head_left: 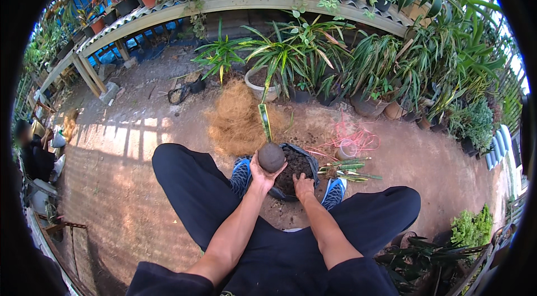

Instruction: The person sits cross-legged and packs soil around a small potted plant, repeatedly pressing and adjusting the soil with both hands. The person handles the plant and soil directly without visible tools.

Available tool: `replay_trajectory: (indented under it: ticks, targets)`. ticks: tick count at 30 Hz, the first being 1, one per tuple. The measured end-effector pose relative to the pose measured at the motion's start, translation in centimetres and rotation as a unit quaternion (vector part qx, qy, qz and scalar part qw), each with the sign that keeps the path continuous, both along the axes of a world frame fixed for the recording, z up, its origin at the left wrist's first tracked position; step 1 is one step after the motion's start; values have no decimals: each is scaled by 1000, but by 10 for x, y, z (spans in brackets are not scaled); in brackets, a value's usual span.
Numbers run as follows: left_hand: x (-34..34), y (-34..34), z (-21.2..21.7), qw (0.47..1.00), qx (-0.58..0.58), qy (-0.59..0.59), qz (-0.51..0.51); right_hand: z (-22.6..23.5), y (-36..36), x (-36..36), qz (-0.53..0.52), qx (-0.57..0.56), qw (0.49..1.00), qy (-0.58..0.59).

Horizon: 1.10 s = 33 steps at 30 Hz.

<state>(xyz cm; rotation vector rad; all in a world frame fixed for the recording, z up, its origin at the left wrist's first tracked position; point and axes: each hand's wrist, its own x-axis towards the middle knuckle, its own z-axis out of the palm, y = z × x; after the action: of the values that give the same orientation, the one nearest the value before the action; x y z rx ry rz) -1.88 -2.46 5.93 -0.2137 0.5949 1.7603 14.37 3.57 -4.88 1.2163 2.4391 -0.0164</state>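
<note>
My left hand (260,175) cups a round dark soil ball (271,157) from below and the left. From the ball's top a long yellow-edged snake plant leaf (264,120) points away from me. Between my feet stands a black plastic bag (314,167), its top wide apart, filled with loose dark soil (291,165). My right hand (304,185) reaches into the near right part of this soil, fingers curled into it and their tips partly hidden. The left hand is just over the bag's left rim.
A heap of brown coconut fibre (234,117) lies ahead. To the right are pink plastic string (358,137), a translucent cup (347,149) and cut variegated leaves (352,170). Potted plants (285,52) line the back below a shelf (246,4). Another person (39,153) sits far left.
</note>
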Motion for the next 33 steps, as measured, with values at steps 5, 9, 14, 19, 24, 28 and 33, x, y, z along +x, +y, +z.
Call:
replay_trajectory:
  ticks: [5,9,14,19,24,28,33]
  targets:
    - [1,-1,3,1000,-17,-4,4,1,5,3,3,-31,998,48]
    - [0,-1,2,1000,-16,4,4,4,3,8,-10,-39,995,92]
    - [1,1,-3,1000,-25,-2,2,10,12,15,-52,-41,978,197]
    - [3,3,-5,1000,-29,1,12,17,25,17,-102,-52,941,317]
    - [4,4,-5,999,-34,-2,10,28,40,6,-102,-118,925,348]
    - [4,4,-6,999,-41,1,15,34,38,0,-101,-184,934,288]
    - [3,4,-8,999,-35,-12,15,41,26,-4,-125,-157,933,298]
